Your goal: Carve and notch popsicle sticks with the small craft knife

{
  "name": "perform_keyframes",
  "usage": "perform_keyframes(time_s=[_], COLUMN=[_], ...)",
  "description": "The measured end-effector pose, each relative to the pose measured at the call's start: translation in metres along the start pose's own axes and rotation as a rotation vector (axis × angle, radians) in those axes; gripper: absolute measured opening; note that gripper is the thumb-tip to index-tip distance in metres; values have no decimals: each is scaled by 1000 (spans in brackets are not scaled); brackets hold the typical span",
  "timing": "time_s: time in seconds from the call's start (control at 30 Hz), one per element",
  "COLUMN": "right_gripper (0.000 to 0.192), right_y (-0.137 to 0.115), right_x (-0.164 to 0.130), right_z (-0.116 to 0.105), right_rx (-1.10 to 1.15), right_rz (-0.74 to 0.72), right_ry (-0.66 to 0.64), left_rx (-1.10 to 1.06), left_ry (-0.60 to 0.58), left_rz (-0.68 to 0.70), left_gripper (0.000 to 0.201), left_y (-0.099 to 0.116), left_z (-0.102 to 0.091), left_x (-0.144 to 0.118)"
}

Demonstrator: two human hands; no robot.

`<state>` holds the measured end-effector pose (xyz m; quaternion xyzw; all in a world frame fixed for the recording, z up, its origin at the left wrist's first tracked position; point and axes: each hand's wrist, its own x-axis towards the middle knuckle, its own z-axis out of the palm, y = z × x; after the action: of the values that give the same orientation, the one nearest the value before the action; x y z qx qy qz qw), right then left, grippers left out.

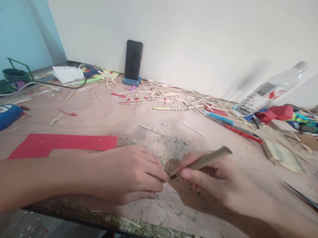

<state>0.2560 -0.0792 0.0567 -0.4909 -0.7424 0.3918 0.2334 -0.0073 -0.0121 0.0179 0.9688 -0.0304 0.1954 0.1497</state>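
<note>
My right hand (217, 181) grips a thin olive-tan tool handle (210, 158) like a pen, its dark tip (173, 175) pointing down-left at the wooden table (101, 118). My left hand (129, 174) rests on the table with its fingertips pinched together right at that tip; whatever small piece they hold is hidden by the fingers. Green shavings (173, 146) lie scattered just beyond both hands.
A red L-shaped sheet (62, 142) lies left. A black phone (133, 60) leans on the wall in a blue stand. Several wooden sticks (173, 95) litter the back. A plastic bottle (273, 87), red and blue pens (235, 129) and coloured scraps sit right. The table's front edge runs below my hands.
</note>
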Motion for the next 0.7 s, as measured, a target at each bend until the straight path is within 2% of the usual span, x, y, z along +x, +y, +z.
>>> perform_keyframes(time_s=[0.13,0.27,0.5,0.7], right_gripper=[19,20,28,20], right_y=[0,0,2,2], right_x=[-1,-1,-1,-3], right_z=[-7,-12,-8,-3], right_rx=[-21,3,49,1], right_rz=[-1,7,29,16], right_ry=[-59,-87,18,-10], left_rx=[6,11,37,48], left_ry=[18,12,40,23], left_rz=[-5,10,13,17], left_gripper=[21,22,27,24], left_y=[-1,-2,-1,-1], left_z=[3,3,3,2], left_x=[-1,-1,0,1])
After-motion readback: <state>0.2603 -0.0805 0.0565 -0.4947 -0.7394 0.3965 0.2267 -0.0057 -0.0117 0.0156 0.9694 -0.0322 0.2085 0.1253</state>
